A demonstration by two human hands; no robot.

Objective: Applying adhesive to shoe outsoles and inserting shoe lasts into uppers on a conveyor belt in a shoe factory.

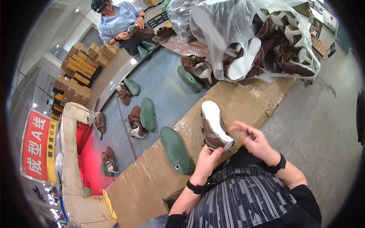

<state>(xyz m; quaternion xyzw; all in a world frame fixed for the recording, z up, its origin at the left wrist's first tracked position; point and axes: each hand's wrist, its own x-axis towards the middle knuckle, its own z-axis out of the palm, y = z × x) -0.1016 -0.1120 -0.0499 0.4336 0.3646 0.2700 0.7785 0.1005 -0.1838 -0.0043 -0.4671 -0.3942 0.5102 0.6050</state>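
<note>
My left hand grips a brown shoe upper by its heel end, thumb over the edge. The white underside of the upper faces up, with a stitched rim around it. To the right of the heel, my right hand is raised and holds nothing; its index finger stretches out and the other fingers are partly bent. Left of the upper, a green shoe last lies on the brown-covered ledge. What lies under the upper is hidden.
On the blue conveyor belt lie several green lasts and brown uppers. A clear plastic bag full of uppers sits at the far right. A red-lit machine opening stands left. Across the belt, a person handles a shoe.
</note>
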